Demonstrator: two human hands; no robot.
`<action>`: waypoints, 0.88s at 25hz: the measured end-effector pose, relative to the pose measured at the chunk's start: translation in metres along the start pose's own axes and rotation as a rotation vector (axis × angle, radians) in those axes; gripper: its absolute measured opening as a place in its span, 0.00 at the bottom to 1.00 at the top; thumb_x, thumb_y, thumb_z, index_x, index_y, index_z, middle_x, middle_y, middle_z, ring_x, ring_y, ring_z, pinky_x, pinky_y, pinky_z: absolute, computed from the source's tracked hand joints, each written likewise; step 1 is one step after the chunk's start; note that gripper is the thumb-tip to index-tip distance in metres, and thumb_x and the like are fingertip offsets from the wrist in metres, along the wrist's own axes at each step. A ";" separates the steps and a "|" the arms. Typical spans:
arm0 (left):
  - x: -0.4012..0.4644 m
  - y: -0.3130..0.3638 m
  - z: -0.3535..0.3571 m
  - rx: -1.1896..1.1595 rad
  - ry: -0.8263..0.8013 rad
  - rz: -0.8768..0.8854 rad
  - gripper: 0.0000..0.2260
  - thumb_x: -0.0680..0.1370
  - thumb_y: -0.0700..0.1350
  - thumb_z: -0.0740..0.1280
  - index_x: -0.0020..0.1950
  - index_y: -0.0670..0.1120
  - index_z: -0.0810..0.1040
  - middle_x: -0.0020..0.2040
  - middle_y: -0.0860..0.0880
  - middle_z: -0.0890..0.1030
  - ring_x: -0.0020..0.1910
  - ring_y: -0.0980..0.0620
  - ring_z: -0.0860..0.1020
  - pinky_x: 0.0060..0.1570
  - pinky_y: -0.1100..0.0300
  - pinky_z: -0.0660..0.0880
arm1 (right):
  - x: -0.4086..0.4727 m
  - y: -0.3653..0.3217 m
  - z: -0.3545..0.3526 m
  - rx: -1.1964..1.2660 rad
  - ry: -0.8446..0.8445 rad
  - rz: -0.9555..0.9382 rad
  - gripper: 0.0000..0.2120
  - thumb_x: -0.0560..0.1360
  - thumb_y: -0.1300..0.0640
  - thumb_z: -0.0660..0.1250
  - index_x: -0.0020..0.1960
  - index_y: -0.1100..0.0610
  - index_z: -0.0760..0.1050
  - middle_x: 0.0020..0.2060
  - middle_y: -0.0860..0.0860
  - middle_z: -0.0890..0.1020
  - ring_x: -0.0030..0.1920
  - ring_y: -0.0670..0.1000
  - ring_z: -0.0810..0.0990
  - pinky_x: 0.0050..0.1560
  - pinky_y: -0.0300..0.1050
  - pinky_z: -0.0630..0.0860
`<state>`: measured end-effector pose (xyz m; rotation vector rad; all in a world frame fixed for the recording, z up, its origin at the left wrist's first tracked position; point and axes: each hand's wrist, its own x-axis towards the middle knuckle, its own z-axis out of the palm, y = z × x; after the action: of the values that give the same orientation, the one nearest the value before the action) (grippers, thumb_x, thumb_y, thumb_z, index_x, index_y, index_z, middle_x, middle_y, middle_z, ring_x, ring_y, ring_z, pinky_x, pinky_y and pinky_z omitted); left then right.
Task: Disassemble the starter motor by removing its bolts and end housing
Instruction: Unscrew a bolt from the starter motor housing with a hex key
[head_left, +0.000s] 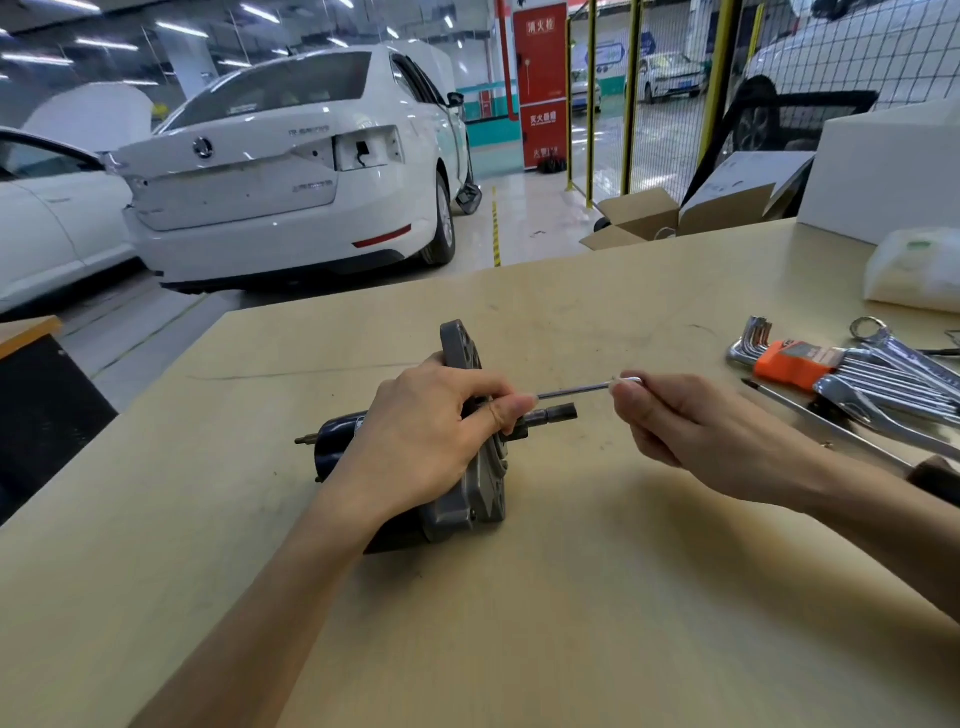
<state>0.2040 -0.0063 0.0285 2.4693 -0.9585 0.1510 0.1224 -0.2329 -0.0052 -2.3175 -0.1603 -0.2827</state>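
A: Head view, centre of frame. Where is the starter motor (467, 467)?

B: Lying on its side on the pale, smooth worktop (571, 597). Dark cylindrical body to the left, grey cast end housing (480, 491) to the right, short shaft stub poking right.

A: Left hand (421, 441)?

B: Fingers curled over the housing, gripping it.

A: Right hand (691, 421)?

B: Fingertips pinch the end of a thin, bright metal bolt (576, 388); its far end meets the left fingertips at the housing.

A: Right of frame?

B: Chrome hex keys in an orange holder (795, 364), touching shiny spanners (893, 384).
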 end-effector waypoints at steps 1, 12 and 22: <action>0.000 0.000 0.000 -0.006 -0.003 0.002 0.15 0.71 0.69 0.56 0.36 0.65 0.76 0.38 0.57 0.74 0.43 0.70 0.70 0.36 0.72 0.64 | 0.001 0.003 0.001 -0.046 0.043 -0.064 0.22 0.80 0.41 0.51 0.36 0.55 0.66 0.26 0.50 0.71 0.26 0.45 0.65 0.30 0.37 0.64; -0.004 0.002 0.002 0.002 0.056 0.002 0.16 0.72 0.69 0.51 0.42 0.66 0.75 0.39 0.59 0.72 0.39 0.63 0.71 0.35 0.72 0.65 | 0.012 -0.007 0.003 -0.082 0.206 0.198 0.37 0.71 0.23 0.47 0.38 0.54 0.74 0.30 0.49 0.77 0.31 0.49 0.74 0.35 0.47 0.73; -0.002 -0.001 0.004 0.027 0.035 -0.011 0.12 0.78 0.64 0.59 0.46 0.63 0.80 0.42 0.56 0.72 0.41 0.60 0.71 0.36 0.71 0.62 | 0.019 -0.027 0.012 0.843 0.139 0.425 0.22 0.82 0.50 0.59 0.30 0.54 0.65 0.25 0.48 0.58 0.23 0.46 0.54 0.21 0.37 0.52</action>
<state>0.2032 -0.0065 0.0241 2.4873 -0.9338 0.2041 0.1376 -0.2047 0.0104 -1.4399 0.2445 -0.1189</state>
